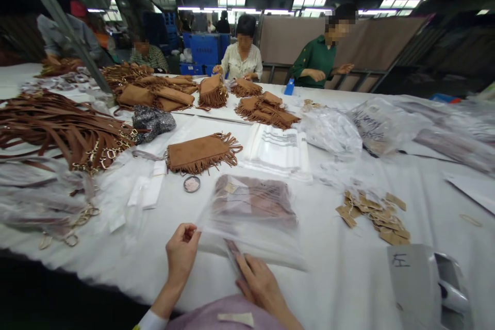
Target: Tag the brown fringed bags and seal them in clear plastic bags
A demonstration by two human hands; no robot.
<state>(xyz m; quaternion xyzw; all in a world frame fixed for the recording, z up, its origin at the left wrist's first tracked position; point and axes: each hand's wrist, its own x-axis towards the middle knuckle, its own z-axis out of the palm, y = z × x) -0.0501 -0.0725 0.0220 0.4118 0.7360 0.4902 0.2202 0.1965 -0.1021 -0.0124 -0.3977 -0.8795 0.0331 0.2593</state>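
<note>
A clear plastic bag [255, 240] lies flat in front of me, with a brown bag and a pale tag showing through its film. At its near left corner my left hand [181, 250] pinches the plastic edge between thumb and fingers. My right hand [260, 281] grips a narrow brown strap in clear wrapping [233, 253], its far end at the near edge of the plastic bag. Whether that end is inside or only over the film, I cannot tell. Behind lies a brown fringed bag [199, 154], beside a small round dish [192, 184].
Brown straps with gold clasps [77, 129] and wrapped straps [42, 191] are heaped at left. Folded plastic bags [276, 147] lie beyond the work. To the right are cardboard tags [373, 214] and a grey-white device [415, 286]. Several people work across the table.
</note>
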